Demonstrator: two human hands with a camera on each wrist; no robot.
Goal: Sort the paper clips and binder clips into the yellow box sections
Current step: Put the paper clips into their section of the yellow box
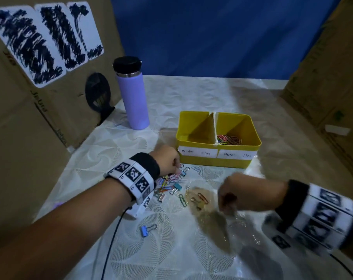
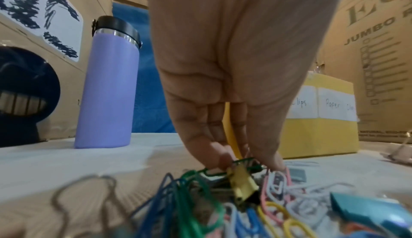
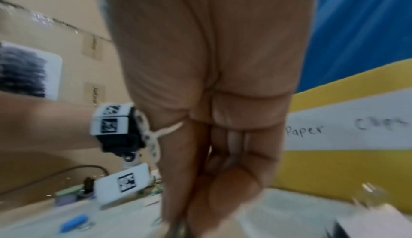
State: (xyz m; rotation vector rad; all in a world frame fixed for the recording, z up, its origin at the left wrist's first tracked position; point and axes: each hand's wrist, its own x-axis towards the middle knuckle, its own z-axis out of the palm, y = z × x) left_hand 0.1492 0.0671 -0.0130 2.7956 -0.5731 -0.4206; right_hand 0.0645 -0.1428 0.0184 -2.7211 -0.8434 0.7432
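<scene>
The yellow box (image 1: 212,163) has a left section labelled binder clips (image 1: 196,132), bare as far as I can see, and a right section holding coloured paper clips (image 1: 229,139). A mixed pile of clips (image 1: 171,185) lies in front of it. My left hand (image 1: 176,167) reaches into the pile; in the left wrist view its fingertips (image 2: 225,160) pinch the wire handle of a yellow binder clip (image 2: 244,185). My right hand (image 1: 227,209) hovers blurred, right of the pile, fingertips (image 3: 178,224) pressed together; whether they hold anything is unclear. A blue binder clip (image 1: 147,230) lies apart, nearer to me.
A purple bottle (image 1: 132,98) stands at the back left, beside a black round object (image 1: 97,93). Cardboard walls (image 1: 30,128) close in the left and right sides. A dark cable (image 1: 111,239) runs under my left forearm. A brown stain (image 1: 212,219) marks the white cloth.
</scene>
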